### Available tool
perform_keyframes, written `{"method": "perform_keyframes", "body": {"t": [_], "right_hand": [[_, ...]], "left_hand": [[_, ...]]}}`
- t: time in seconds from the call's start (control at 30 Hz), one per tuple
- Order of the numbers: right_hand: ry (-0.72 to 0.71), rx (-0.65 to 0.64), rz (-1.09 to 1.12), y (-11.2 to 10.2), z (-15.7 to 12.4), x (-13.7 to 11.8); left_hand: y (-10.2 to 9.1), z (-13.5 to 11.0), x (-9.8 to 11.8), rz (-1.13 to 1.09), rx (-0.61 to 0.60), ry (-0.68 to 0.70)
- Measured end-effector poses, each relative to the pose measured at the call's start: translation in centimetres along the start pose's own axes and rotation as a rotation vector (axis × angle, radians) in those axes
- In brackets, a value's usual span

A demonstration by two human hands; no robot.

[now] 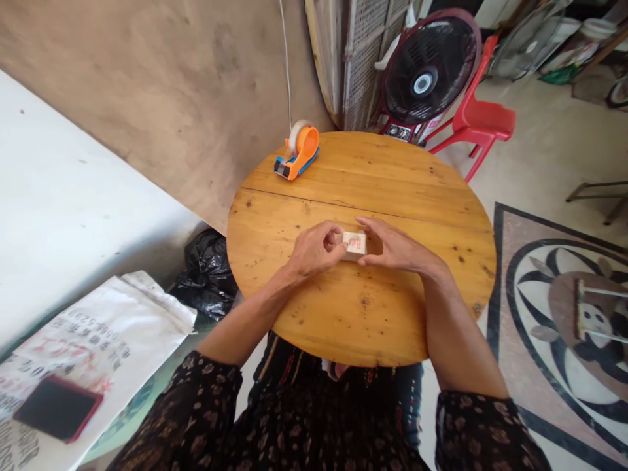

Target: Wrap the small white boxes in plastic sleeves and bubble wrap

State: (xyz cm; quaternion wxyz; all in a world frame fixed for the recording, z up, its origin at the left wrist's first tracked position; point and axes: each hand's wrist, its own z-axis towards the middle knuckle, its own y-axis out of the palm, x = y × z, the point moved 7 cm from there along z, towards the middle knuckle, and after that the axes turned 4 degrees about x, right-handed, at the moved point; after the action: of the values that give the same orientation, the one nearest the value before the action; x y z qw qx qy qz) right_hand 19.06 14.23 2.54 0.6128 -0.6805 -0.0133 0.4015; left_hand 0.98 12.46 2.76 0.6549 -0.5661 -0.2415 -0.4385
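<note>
A small box [355, 243] with a whitish top, red print and brownish sides is between my hands, over the middle of the round wooden table [363, 307]. My left hand [318, 248] is closed in a pinch at its left end, the thumb on the top edge. From the other side, my right hand [392, 245] curves around the right end in a C shape. Its thumb is at the near corner and its fingers are along the far side, with a gap between box and palm. The box's underside is hidden.
An orange and blue tape dispenser [303, 154] stands at the table's far left edge. Behind the table are a floor fan [422, 72] and a red chair [483, 118]. At left are a black plastic bag [209, 271], a white printed sack [142, 304] and a phone [59, 405].
</note>
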Motion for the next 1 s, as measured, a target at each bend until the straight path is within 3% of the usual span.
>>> {"method": "perform_keyframes", "body": {"t": [0.13, 0.3, 0.53, 0.73, 1.0], "right_hand": [[0.000, 0.017, -0.032, 0.4, 0.1, -0.5], [-0.016, 0.048, -0.065, 0.4, 0.3, -1.5], [0.026, 0.077, -0.130, 0.2, 0.4, -1.8], [0.043, 0.141, -0.043, 0.2, 0.7, -1.2], [0.046, 0.172, -0.038, 0.3, 0.8, -1.0]], "left_hand": [[-0.5, 0.4, -1.6, -0.004, 0.072, -0.146], [0.6, 0.2, -2.3, -0.097, -0.055, -0.242], [1.2, 0.2, -2.3, -0.177, -0.066, -0.237], [1.0, 0.4, -2.3, -0.249, -0.001, -0.188], [0.4, 0.6, -2.0, -0.138, 0.062, -0.134]]}}
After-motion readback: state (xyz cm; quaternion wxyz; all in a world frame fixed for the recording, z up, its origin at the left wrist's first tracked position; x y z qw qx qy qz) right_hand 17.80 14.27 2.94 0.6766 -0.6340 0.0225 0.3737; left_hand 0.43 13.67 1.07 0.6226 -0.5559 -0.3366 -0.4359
